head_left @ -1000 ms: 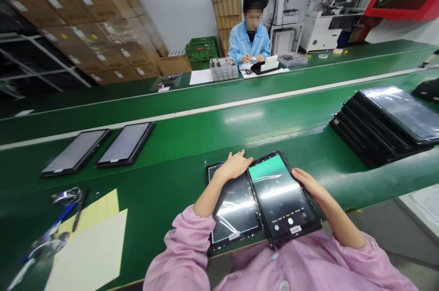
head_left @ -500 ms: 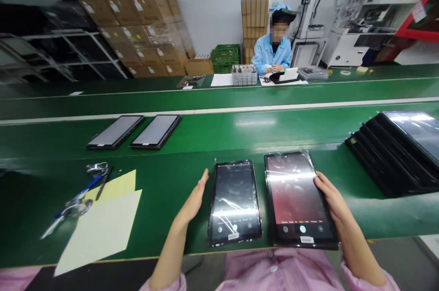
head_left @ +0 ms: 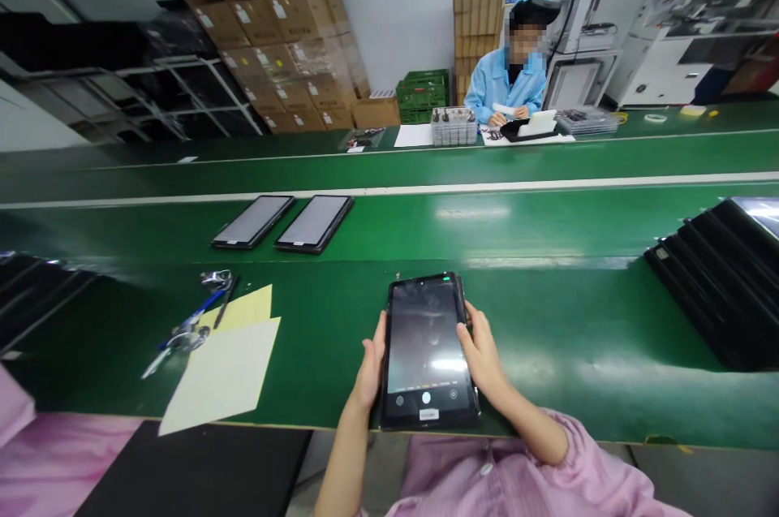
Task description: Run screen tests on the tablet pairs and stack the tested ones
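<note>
In front of me a tablet (head_left: 426, 346) with a lit camera-like screen lies over a second tablet (head_left: 461, 286), which shows only as a thin strip at the edges. My right hand (head_left: 487, 359) grips the upper one by its right side, thumb on the front and fingers around the edge. Along the left edge, my left hand (head_left: 368, 371) rests with fingers stretched out and thumb raised, touching the side. Whether the upper tablet lies fully on the lower one I cannot tell.
Two tablets (head_left: 313, 223) lie farther back on the green bench. Paper sheets (head_left: 228, 367) and pens (head_left: 198, 314) are at left. Black stacked devices (head_left: 712, 282) stand at right, others (head_left: 42, 298) at far left. A person in blue (head_left: 508, 79) sits opposite.
The right-hand tablet has moved left, over the other tablet, carried by my right hand. My left hand has come against the left edge. The view has shifted.
</note>
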### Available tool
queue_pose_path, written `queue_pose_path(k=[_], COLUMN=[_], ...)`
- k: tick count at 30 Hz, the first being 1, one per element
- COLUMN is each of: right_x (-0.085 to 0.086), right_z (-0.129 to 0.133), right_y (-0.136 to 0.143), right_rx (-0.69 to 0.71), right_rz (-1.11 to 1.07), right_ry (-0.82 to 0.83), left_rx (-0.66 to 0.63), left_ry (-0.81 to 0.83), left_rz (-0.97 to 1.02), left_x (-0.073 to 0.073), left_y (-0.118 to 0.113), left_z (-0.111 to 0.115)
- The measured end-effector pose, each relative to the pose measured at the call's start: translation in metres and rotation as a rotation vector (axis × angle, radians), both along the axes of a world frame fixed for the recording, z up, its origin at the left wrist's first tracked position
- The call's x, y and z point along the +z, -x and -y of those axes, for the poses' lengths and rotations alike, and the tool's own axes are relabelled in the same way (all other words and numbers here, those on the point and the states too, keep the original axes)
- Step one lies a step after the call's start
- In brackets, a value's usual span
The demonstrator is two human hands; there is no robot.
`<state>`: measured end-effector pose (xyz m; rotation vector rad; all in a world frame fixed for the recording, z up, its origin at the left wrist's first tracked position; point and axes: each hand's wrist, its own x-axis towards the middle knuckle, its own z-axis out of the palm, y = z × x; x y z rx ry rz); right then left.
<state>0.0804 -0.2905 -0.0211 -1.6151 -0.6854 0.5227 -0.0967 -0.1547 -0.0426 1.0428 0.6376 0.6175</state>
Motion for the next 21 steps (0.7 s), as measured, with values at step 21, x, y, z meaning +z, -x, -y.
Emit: queue_pose_path(k=[21], right_x=[-0.014], right_z=[0.004], right_y=[0.016], right_rx=[0.044], right_rz=[-0.607], right_ry=[-0.21], left_rx=[-0.047], left_ry=[0.107], left_rz=[0.142], left_x=[-0.001], left_y=[-0.012], left_z=[-0.019])
